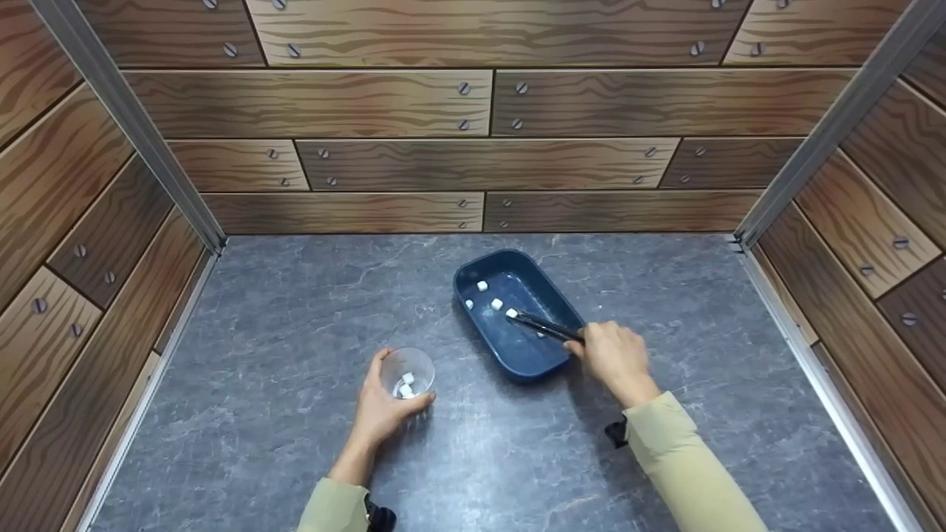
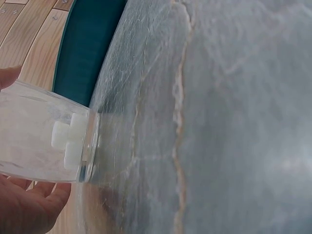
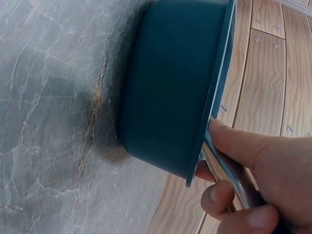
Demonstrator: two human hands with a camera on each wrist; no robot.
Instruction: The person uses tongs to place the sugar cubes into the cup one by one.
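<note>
My left hand (image 1: 380,406) curls round a clear cup (image 1: 420,362), thumb on one side and fingers on the other. Three white cubes (image 2: 73,139) lie at the cup's bottom in the left wrist view. My right hand (image 1: 613,358) grips a pair of slim metal tongs (image 1: 550,326) over the near right rim of a dark blue tub (image 1: 525,373). At the tongs' tips is a white cube (image 1: 512,313); whether they pinch it is too small to tell. Several more white cubes (image 1: 497,304) lie in the tub. The right wrist view hides the tips behind the tub wall.
The grey marbled floor (image 1: 281,318) is bounded by wood-patterned panels (image 1: 392,166) at the back and both sides. Metal strips (image 1: 133,133) run along the corners. The tub stands to the right of the cup, with a strip of floor between them.
</note>
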